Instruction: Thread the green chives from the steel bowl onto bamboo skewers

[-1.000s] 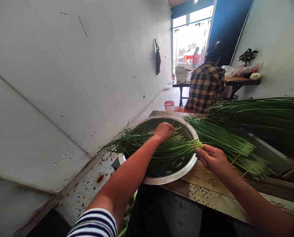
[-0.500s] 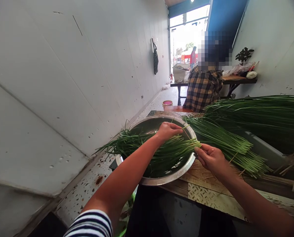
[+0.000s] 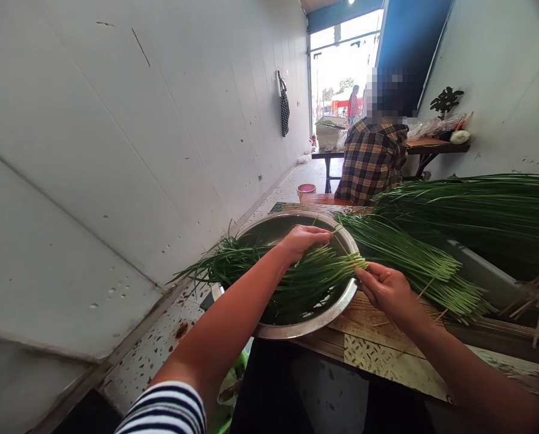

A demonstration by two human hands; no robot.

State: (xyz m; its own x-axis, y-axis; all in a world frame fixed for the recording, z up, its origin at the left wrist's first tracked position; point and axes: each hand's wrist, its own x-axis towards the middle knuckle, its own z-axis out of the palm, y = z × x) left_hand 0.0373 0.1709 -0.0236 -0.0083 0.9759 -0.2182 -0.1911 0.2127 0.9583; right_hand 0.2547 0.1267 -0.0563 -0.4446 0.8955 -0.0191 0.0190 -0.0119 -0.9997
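Over the steel basin [image 3: 292, 332], my left hand [image 3: 303, 241] is closed in a pinch on a pale green chive stalk [image 3: 337, 231]. Right beside it a thin wooden skewer [image 3: 341, 245] slants out of a row of chive stem ends. My right hand [image 3: 382, 283] is closed at the basin's right rim, pinching the lower end of that skewer against the stems; its fingers partly hide the grip. The loose chives [image 3: 315, 277] lie across the basin, their leaves hanging over its left rim.
Bundles of chives [image 3: 432, 256] with skewers through them lie right of the basin. Behind are a larger heap of chives [image 3: 477, 199] and a pale container edge [image 3: 482, 261]. Loose skewers [image 3: 538, 307] lie far right. A person in a plaid shirt [image 3: 371, 160] sits ahead.
Both hands stay almost where they were. My left hand has shifted slightly left with the stalk, and the view has moved a little.
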